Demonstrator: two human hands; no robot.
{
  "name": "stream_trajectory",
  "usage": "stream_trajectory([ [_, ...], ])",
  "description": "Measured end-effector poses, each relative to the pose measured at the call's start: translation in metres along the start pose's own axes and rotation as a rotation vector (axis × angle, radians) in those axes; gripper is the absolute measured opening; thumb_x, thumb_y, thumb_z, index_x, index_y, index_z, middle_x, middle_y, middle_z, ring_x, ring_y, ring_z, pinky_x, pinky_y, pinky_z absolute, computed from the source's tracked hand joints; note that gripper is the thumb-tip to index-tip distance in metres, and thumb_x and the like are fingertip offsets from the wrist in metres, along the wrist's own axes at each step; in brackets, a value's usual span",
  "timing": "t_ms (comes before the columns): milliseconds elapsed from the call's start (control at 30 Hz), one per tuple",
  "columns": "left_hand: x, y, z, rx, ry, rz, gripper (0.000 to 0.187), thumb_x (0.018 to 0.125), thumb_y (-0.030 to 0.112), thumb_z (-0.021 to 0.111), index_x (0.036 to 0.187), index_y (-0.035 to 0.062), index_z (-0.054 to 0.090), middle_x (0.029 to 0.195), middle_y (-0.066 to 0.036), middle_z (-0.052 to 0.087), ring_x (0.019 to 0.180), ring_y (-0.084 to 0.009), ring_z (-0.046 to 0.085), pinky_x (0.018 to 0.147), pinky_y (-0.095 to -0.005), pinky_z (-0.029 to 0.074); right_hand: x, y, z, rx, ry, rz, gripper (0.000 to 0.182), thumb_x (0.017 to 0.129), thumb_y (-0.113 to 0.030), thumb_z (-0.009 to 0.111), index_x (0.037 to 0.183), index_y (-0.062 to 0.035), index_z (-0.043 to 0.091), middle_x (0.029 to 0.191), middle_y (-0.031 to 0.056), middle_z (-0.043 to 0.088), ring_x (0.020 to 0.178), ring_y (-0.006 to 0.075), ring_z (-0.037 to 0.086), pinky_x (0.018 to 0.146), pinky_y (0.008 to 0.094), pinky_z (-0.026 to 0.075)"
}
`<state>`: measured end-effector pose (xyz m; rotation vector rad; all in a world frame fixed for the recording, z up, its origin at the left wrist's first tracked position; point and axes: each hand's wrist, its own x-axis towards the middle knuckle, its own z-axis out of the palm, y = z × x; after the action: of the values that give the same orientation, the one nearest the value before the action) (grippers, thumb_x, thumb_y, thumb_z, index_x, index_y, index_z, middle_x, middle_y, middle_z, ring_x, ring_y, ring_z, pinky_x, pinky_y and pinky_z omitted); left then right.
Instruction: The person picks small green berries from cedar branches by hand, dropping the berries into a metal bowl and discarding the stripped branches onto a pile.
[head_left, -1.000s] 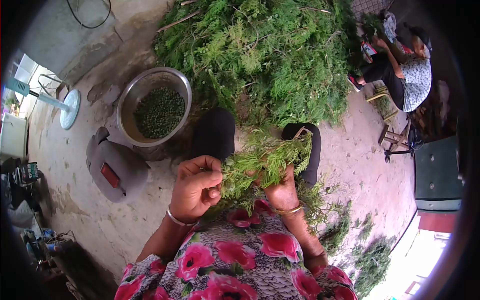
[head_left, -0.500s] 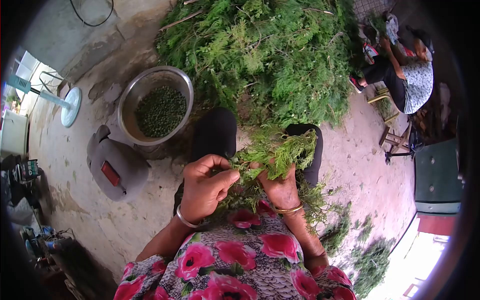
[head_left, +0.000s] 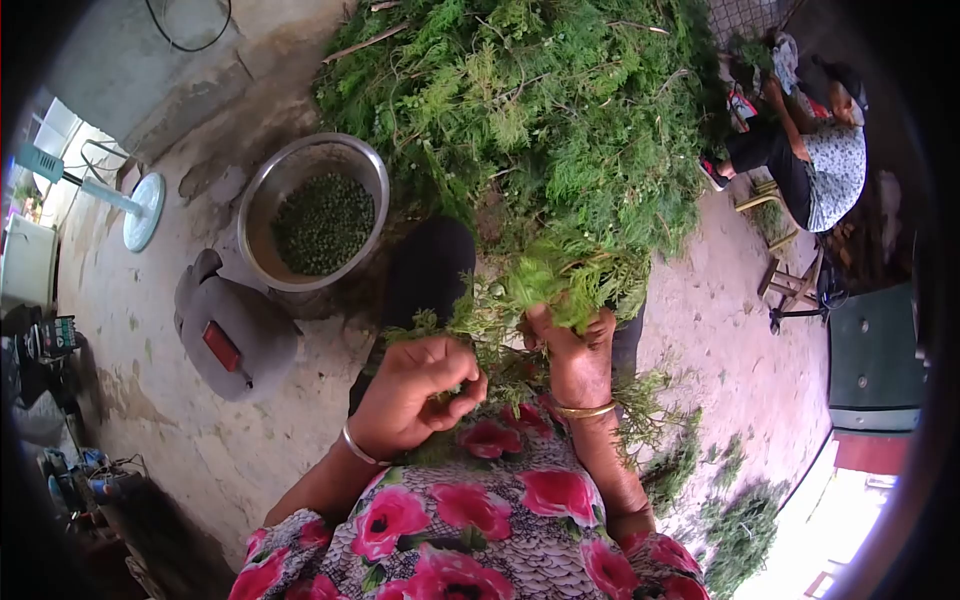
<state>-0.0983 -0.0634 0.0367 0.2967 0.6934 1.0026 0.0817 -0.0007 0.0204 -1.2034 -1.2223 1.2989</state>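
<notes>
Over my lap, my right hand (head_left: 570, 345) is closed around a leafy evergreen sprig (head_left: 545, 275) whose flat green fronds stick out past the knuckles. My left hand (head_left: 420, 385) is curled in, thumb against the fingers, a little to the left and lower; whatever it may hold is hidden. More of the greenery (head_left: 490, 325) hangs between the two hands. Beyond my left knee stands a wide metal basin (head_left: 258, 235), part filled with small round green cones or berries (head_left: 325, 225).
A large heap of evergreen branches (head_left: 520, 120) lies ahead. To the left are a grey seat (head_left: 255, 325) with a red phone-like object (head_left: 220, 346) and a fan (head_left: 145, 212). Another person (head_left: 830, 165) sits at the upper right. Loose sprigs (head_left: 740, 530) litter the floor at right.
My left hand has drawn down and away from the sprig, its fingers curling in. My right hand has shifted slightly right and up with the sprig, which now points more upward.
</notes>
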Motion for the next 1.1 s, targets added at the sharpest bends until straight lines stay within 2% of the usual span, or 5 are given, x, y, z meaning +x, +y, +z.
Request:
stream_trajectory([
  [400,0.011,0.001,0.015,0.326,0.158,0.038,0.013,0.083,0.008,0.064,0.083,-0.0042,0.059,0.068,-0.007,0.057,0.052,-0.0068,0.046,0.041,-0.0198,0.029,-0.01,0.017,0.005,-0.244,-0.006,-0.3,0.003,0.078,0.001,0.056,0.077,-0.0014,0.055,0.076,0.0053,0.065,0.062,0.0131,0.059,0.055,0.0298,0.047],
  [533,-0.006,0.009,0.016,0.342,0.008,-0.122,0.006,0.081,0.0,0.059,0.082,-0.0066,0.059,0.07,-0.011,0.059,0.049,-0.0071,0.047,0.04,-0.0197,0.029,-0.001,0.015,-0.003,-0.114,0.271,-0.233,0.011,0.082,-0.007,0.058,0.091,-0.0002,0.056,0.077,0.0066,0.062,0.06,0.0141,0.056,0.053,0.0268,0.043],
  [700,-0.004,0.035,0.01,0.065,0.049,0.238,0.013,0.084,0.006,0.053,0.089,-0.0052,0.058,0.081,-0.021,0.059,0.054,-0.0115,0.051,0.038,-0.0188,0.034,-0.005,-0.002,-0.01,0.023,-0.042,0.024,0.013,0.073,0.003,0.067,0.079,-0.0028,0.057,0.067,0.0005,0.058,0.057,0.0085,0.052,0.051,0.0246,0.042],
  [900,0.023,0.031,-0.008,0.244,0.177,0.166,0.013,0.083,0.012,0.065,0.079,-0.0005,0.061,0.066,-0.005,0.055,0.052,-0.0064,0.046,0.039,-0.0187,0.029,-0.018,-0.011,-0.013,0.487,-0.086,0.321,0.026,0.068,0.009,0.066,0.086,-0.0033,0.052,0.072,0.0028,0.058,0.066,0.0132,0.058,0.056,0.0267,0.047],
  [1100,0.026,0.027,0.004,0.475,0.036,0.036,0.022,0.084,0.019,0.067,0.077,-0.002,0.063,0.059,0.001,0.049,0.047,-0.004,0.04,0.04,-0.0191,0.027,-0.019,0.006,-0.024,0.245,-0.183,0.178,0.035,0.066,0.009,0.066,0.095,-0.0027,0.05,0.071,0.0021,0.056,0.067,0.0145,0.06,0.056,0.0276,0.048],
])
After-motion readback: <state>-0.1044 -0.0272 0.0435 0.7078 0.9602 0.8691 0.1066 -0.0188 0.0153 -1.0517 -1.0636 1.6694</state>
